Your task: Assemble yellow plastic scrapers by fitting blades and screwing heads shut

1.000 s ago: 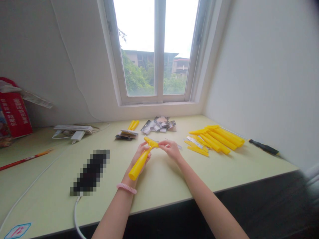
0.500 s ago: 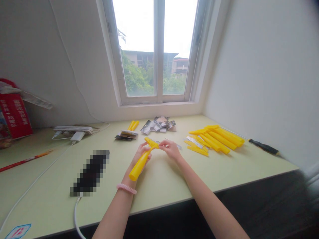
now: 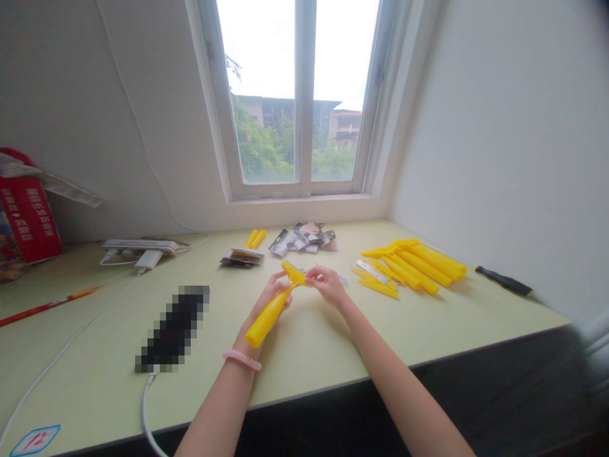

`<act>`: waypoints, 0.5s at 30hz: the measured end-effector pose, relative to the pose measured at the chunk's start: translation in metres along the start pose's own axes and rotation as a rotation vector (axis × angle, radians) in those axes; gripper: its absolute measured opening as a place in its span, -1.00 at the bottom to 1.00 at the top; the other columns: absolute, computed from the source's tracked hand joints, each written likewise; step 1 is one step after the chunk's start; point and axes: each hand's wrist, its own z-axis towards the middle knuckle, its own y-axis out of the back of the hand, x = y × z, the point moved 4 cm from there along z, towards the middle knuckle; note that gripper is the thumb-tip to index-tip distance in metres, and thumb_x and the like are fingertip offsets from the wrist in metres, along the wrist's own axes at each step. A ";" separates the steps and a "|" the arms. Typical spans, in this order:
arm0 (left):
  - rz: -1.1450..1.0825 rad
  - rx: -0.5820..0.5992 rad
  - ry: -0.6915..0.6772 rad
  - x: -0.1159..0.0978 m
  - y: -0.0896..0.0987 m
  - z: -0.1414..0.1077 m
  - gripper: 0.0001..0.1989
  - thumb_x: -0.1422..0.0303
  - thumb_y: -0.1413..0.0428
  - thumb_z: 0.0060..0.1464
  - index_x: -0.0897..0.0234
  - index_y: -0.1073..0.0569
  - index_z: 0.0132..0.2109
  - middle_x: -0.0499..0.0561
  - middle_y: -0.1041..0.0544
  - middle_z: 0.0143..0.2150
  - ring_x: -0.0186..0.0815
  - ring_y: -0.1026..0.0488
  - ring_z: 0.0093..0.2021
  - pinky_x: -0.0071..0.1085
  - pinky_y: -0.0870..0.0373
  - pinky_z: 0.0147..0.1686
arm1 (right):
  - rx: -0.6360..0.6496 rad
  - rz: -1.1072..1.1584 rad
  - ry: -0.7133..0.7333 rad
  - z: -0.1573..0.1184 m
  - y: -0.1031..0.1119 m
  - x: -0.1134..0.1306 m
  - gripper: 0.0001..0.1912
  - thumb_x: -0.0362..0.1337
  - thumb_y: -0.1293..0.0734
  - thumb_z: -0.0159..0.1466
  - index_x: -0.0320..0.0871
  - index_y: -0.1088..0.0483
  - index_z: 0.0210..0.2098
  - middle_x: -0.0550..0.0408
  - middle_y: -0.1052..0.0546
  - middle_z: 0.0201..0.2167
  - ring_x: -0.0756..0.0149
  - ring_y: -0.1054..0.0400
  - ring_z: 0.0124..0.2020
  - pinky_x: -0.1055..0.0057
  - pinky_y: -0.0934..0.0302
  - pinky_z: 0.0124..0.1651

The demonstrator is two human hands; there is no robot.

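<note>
Left hand clamped around a glossy yellow plastic T-shaped scraper handle, right hand pinching its crosshead between fingertips; more yellow plastic handles heaped far right.

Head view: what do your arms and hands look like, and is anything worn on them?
No sleeves or gloves show on the left hand or right hand. The left hand has a pink coiled band at its wrist; nothing shows on the right wrist.

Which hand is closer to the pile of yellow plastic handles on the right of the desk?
Right. The right hand sits just left of the pile of yellow plastic handles, not touching it; the left hand is farther left, holding a yellow handle.
</note>
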 end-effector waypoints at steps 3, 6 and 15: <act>0.015 0.013 0.001 0.002 0.001 0.002 -0.57 0.44 -0.06 -0.13 0.25 -0.20 -0.04 -0.04 -0.43 -0.41 -0.56 -0.25 -0.70 -0.64 -0.08 -0.71 | 0.000 -0.011 0.012 0.001 0.001 0.000 -0.95 -0.32 -0.30 0.01 -0.16 -0.40 -0.54 0.13 -0.46 -0.50 0.36 -0.29 -0.42 0.42 -0.16 -0.35; 0.005 0.028 -0.003 0.002 0.001 0.003 -0.56 0.43 -0.06 -0.13 0.24 -0.19 -0.04 -0.04 -0.43 -0.40 -0.56 -0.24 -0.70 -0.64 -0.05 -0.71 | -0.029 -0.002 0.005 0.000 0.002 -0.002 -0.93 -0.29 -0.31 0.01 -0.15 -0.39 -0.55 0.13 -0.45 -0.51 0.36 -0.28 -0.43 0.41 -0.17 -0.34; 0.018 0.054 -0.012 0.001 0.000 0.003 -0.53 0.40 -0.08 -0.15 0.23 -0.18 -0.03 -0.07 -0.41 -0.44 -0.54 -0.24 -0.71 -0.62 -0.02 -0.72 | -0.009 0.075 -0.034 0.002 0.001 -0.006 -0.91 -0.27 -0.32 0.00 -0.16 -0.39 -0.55 0.13 -0.43 -0.54 0.35 -0.28 -0.45 0.41 -0.18 -0.37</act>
